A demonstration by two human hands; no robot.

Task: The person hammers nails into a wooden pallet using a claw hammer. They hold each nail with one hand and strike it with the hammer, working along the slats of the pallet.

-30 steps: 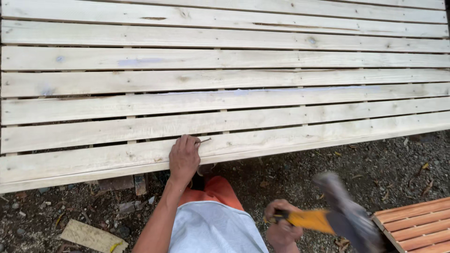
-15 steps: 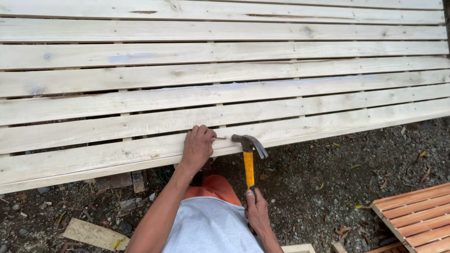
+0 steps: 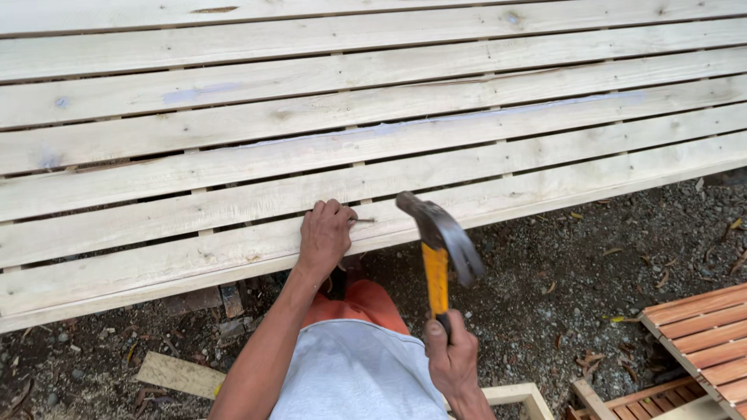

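- The left hand [image 3: 325,237] is resting on the nearest board of the slatted wooden panel [image 3: 233,117], fingers pinched together on a small nail [image 3: 362,221] that is pointing toward 3 o'clock.
- The right hand [image 3: 451,359] is gripping, fingers clamped shut, the yellow handle of a claw hammer [image 3: 438,249], at 5 o'clock from the nail.
- Half a second ago the hammer head was sitting low, just beside the nail; now it is tilting back, blurred, lifted off the board.
- The left hand is staying in its place on the board.
- A reddish slatted piece [image 3: 700,327] is lying on the gravel at 4 o'clock.
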